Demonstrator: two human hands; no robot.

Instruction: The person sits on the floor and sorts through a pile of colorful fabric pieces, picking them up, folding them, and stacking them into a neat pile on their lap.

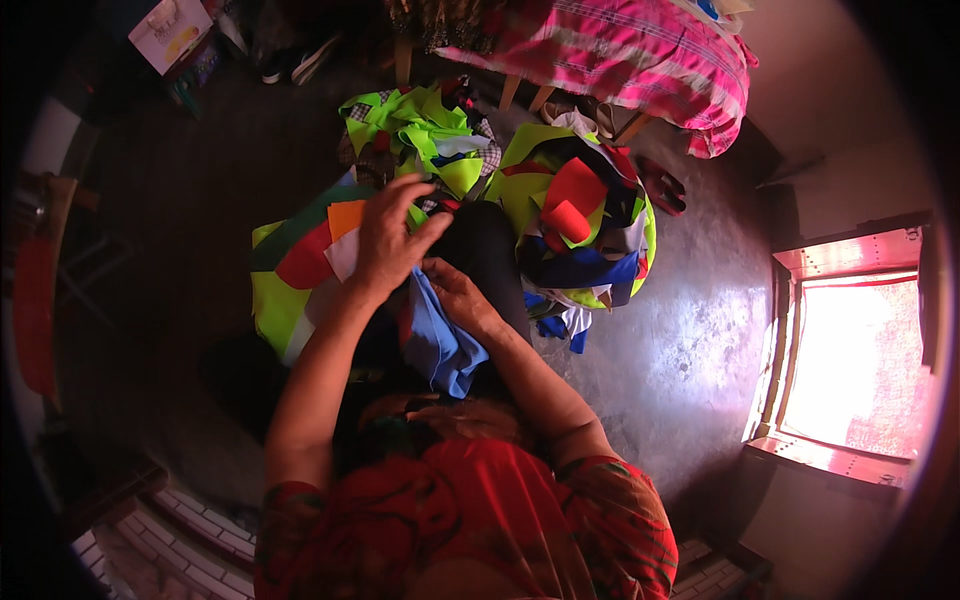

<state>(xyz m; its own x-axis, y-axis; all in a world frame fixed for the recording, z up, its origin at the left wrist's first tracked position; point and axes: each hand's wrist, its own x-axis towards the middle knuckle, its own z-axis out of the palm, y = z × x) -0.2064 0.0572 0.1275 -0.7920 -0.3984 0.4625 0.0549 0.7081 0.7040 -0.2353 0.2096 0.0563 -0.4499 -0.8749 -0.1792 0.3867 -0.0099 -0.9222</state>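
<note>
Left hand: the left hand (392,238) is raised at 11 o'clock from the blue cloth, fingers spread and slightly curled, thumb well away from them, nothing between.
Right hand: the right hand (458,292) is at 12 o'clock from that cloth, fingers bent inward and pinching its top end; the exact grip is partly hidden.
Blue cloth: the blue cloth (445,345) hangs in folds below the right hand, over the lap, its loose end toward 5 o'clock.
Trouser leg: a dark trouser leg (495,250) stands at 1 o'clock, just beside the right hand.
Loose pieces: at 10 o'clock, partly behind the left arm, lie a yellow-green piece (278,303), a dark green piece (312,232), a red piece (304,260) and an orange piece (345,217), overlapping.
Green heap: at 12 o'clock, beyond the hands, a green heap (415,125) includes checked scraps.
Round heap: between 1 and 2 o'clock, a round heap (575,195) mixes red, blue, black and yellow-green.
Sandals: dark sandals (662,187) rest at 2 o'clock on the grey floor (700,300).
Pink cover: a pink checked cover (630,55) drapes at 1 o'clock above wooden legs.
Window: a bright window (855,360) is at 3 o'clock.
</note>
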